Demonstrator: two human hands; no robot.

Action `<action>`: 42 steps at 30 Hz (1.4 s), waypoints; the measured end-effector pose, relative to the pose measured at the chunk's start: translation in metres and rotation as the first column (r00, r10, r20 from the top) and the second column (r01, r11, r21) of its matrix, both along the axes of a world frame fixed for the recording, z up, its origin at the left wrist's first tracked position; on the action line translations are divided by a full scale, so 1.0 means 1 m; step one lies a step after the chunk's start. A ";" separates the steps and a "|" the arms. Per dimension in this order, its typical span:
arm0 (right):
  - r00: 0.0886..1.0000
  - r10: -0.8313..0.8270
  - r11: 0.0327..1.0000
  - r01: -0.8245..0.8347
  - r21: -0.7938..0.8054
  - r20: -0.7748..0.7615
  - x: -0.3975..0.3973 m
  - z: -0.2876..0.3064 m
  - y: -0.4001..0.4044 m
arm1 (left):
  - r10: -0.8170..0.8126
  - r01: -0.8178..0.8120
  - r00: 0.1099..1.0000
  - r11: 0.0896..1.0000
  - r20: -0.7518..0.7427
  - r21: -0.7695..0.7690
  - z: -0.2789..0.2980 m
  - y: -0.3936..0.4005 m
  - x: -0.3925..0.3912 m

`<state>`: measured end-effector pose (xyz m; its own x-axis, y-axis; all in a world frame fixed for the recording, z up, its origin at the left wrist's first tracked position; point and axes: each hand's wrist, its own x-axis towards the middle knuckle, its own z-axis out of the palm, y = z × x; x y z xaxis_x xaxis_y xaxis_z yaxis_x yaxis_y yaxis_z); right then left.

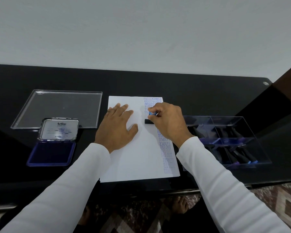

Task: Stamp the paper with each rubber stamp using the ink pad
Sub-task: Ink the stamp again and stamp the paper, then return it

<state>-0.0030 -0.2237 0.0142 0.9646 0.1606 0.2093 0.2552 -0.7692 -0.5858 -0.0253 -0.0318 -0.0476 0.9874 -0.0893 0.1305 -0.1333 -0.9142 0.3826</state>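
Black table [191, 98], stamp [149, 121] below pinching fingers [152, 110]

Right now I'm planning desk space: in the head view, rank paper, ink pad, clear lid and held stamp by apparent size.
1. paper
2. clear lid, though it lies farther back
3. ink pad
4. stamp

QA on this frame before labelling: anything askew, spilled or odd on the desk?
No spill or damage. The prints down the right edge of the paper are uneven: crisp at the top, fainter and blurred lower down. The right hand grips a stamp there; the left hand lies flat on the sheet.
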 end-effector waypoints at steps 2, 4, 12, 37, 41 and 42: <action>1.000 0.001 1.000 -0.001 0.000 0.009 -0.001 0.000 0.000 | 0.001 -0.001 1.000 1.000 0.001 0.000 0.000 0.000 0.000; 1.000 -0.004 1.000 0.004 0.000 0.005 -0.001 0.000 0.000 | 0.002 -0.002 1.000 1.000 0.001 -0.001 0.000 -0.001 0.000; 0.999 -0.018 1.000 0.019 0.007 -0.035 0.000 0.003 0.002 | 0.007 -0.007 1.000 1.000 -0.010 -0.002 0.001 -0.001 0.000; 0.996 -0.047 0.998 0.050 0.036 -0.073 0.004 0.000 0.004 | 0.010 -0.010 1.000 1.000 -0.019 -0.001 0.002 0.000 0.000; 0.996 -0.048 0.998 0.050 0.025 -0.080 0.005 -0.001 0.004 | 0.008 -0.008 1.000 1.000 -0.019 -0.002 0.002 -0.001 -0.001; 0.996 -0.046 0.999 0.048 0.024 -0.081 0.005 0.000 0.004 | 0.008 -0.008 1.000 1.000 -0.021 -0.002 0.002 -0.001 -0.001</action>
<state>0.0025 -0.2198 0.0138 0.9848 0.1101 0.1340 0.1701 -0.7638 -0.6226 -0.0260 -0.0330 -0.0451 0.9907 -0.0809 0.1098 -0.1176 -0.9144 0.3874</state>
